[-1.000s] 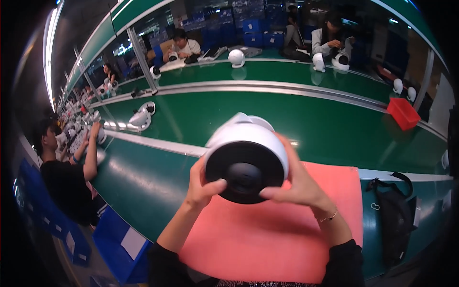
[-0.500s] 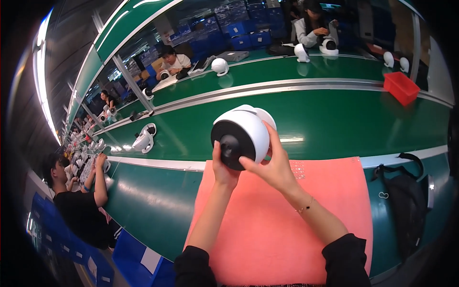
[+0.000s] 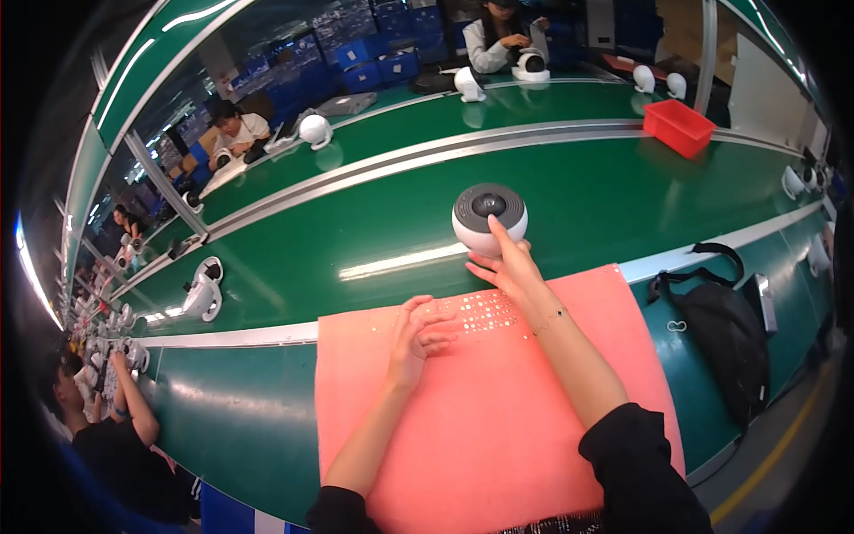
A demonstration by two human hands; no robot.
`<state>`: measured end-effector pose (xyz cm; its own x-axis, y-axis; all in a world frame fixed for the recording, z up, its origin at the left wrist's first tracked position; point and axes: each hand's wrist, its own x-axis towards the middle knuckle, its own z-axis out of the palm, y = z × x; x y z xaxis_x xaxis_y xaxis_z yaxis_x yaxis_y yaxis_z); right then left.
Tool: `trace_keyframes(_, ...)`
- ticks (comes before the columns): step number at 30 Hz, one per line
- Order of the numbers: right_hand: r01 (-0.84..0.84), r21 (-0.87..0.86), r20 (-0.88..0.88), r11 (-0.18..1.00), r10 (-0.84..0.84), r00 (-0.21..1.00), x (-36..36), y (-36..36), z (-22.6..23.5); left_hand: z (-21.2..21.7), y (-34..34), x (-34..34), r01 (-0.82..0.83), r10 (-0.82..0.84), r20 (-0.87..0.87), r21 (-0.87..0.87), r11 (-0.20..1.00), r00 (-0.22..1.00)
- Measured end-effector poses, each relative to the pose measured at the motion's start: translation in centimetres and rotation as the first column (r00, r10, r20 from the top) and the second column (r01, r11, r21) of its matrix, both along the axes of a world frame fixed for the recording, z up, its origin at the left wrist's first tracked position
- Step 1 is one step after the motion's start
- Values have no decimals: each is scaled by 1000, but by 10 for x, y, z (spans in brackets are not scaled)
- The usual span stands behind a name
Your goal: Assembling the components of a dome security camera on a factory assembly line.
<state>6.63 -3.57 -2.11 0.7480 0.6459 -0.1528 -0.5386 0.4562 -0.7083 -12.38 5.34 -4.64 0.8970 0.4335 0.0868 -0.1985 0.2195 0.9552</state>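
Note:
A round white camera with a ringed dark top and a black lens is out over the green belt, beyond the pink mat. My right hand grips its near right side, one fingertip on the dark face by the lens and other fingers below the white shell. Whether its underside rests on the belt, I cannot tell. Above the mat's far left part, my left hand holds nothing, its fingers loosely bent and apart. Small clear dots in rows lie on the mat's far edge between my hands.
A red bin stands at the far right. Another white camera lies on the belt at left. A black bag lies right of the mat. One co-worker sits at left; others work across the belt.
The camera has moved away from me and right, turning from facing me to facing up. My left hand has let go and drawn back over the mat. The view has swung right.

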Motion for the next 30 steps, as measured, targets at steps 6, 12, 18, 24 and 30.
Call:
trace_keyframes(6, 1, 14, -194, 1000, 1, 981, -16, -3, 3, -4, 1, 2, 4, 0, 33, -115, 993, 999)
trace_keyframes(12, -207, -215, 312, 954, 268, 912, -63, 21, -8, -9, 3, 2, 14, -10, 36, -125, 992, 999)
trace_keyframes(18, 167, -392, 881, 905, 318, 350, -91, 14, -33, -16, -2, 6, -98, 97, -20, -56, 994, 995)
trace_keyframes(24, 192, -366, 898, 911, 292, 328, -87, 17, -33, -13, -4, 9, -100, 99, -25, -45, 994, 995)
trace_keyframes(30, 204, -385, 898, 900, 314, 309, -86, 19, -34, -13, -7, 9, -123, 123, -11, -50, 991, 992)
